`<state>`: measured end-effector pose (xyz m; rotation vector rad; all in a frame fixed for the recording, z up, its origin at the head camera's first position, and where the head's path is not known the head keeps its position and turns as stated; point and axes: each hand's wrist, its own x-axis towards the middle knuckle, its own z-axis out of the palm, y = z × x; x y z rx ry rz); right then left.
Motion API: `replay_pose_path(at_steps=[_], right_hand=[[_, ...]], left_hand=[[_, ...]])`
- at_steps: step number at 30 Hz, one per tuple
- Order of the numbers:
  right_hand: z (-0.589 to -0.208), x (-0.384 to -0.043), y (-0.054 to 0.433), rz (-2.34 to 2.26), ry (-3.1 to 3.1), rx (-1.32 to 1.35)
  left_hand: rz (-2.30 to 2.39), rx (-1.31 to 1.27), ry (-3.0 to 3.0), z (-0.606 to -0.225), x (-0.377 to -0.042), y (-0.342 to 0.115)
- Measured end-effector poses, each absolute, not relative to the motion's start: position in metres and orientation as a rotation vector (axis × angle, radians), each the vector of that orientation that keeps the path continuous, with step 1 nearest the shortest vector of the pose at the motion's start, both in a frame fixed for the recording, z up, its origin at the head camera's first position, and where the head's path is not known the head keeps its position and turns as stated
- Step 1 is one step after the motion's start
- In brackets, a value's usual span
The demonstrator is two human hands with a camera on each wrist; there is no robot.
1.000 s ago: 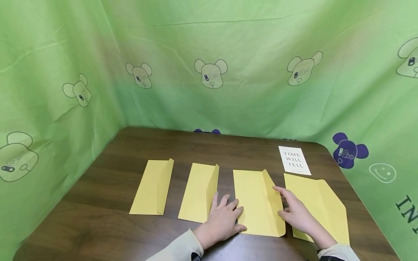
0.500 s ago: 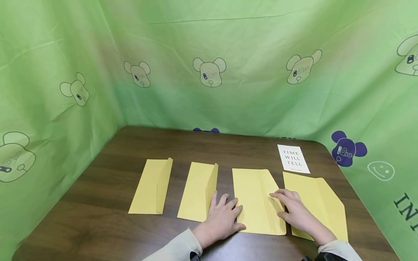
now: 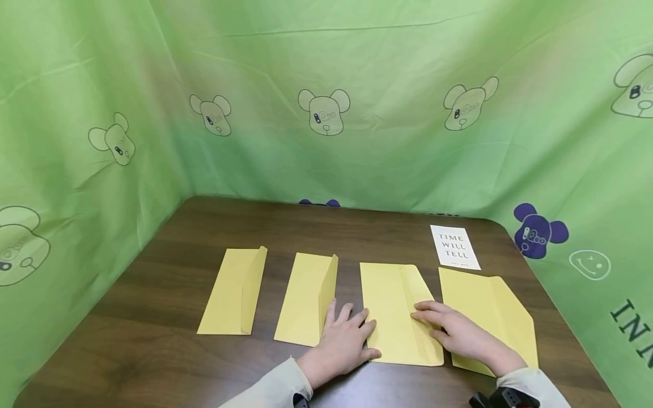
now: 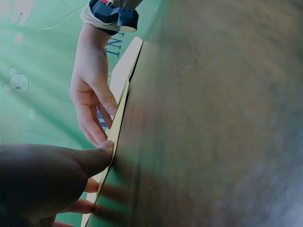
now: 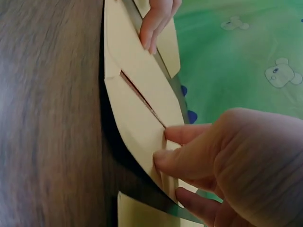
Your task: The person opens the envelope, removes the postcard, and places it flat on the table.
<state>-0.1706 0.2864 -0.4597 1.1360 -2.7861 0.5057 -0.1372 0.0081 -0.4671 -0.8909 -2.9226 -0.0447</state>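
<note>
Four-sided yellow envelopes lie in a row in the head view. My left hand (image 3: 340, 345) is spread low on the table between two of them, its thumb and fingertips at the left edge of the wide envelope (image 3: 385, 317). That envelope's flap lies unfolded to the right. On its fold rest the fingertips of my right hand (image 3: 461, 337), lightly bent. In the right wrist view a dark narrow slit shows at the envelope's mouth (image 5: 142, 99); the index fingertip touches its end and the thumb lies on the flap (image 5: 137, 132).
Another envelope with its flap out (image 3: 490, 317) lies under my right forearm. Two narrower ones, the left envelope (image 3: 229, 294) and the middle envelope (image 3: 301, 300), have raised or folded flaps. A white printed card (image 3: 455, 247) lies behind. Green cloth (image 3: 326, 170) encloses the dark table (image 3: 127, 340).
The wide envelope's flap, partly raised a second ago, now lies flatter. My right fingertips have slid left from the flap to its fold. The left hand stays at the edge.
</note>
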Motion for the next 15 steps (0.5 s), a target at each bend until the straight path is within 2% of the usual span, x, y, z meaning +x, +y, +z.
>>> replay_pose_path(at_steps=[15], right_hand=[[-0.4568, -0.1759, 0.2883, 0.368, -2.678, 1.273]], left_hand=[[-0.018, -0.895, -2.93, -0.4666, -0.1372, 0.0081]])
